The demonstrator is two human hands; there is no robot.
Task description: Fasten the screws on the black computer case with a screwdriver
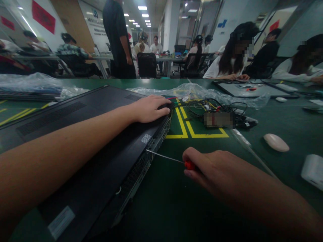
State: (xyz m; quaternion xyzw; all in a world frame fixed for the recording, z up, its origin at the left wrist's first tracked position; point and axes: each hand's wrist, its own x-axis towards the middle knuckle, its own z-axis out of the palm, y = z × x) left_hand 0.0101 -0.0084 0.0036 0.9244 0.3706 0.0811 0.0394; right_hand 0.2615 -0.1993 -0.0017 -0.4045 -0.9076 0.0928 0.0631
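A black computer case (101,144) with vent grilles and labels lies on its broad side across the left of the table. My left hand (151,109) rests flat on its top near the far right corner, fingers stretched out and nothing held. To the right of the case, my right hand (209,168) is closed around the red handle of a screwdriver (166,157). The thin metal shaft points left, and its tip meets the upper edge of the case's open-slotted side (141,171). Whether the tip sits in a screw or slot is too small to tell.
Tangled cables (217,106) lie beyond my right hand, with clear plastic wrap (202,89) behind them. A pale computer mouse (276,142) and a white object (313,171) are at the right. Yellow tape (181,121) marks the green table (171,208). Several people sit opposite; one stands.
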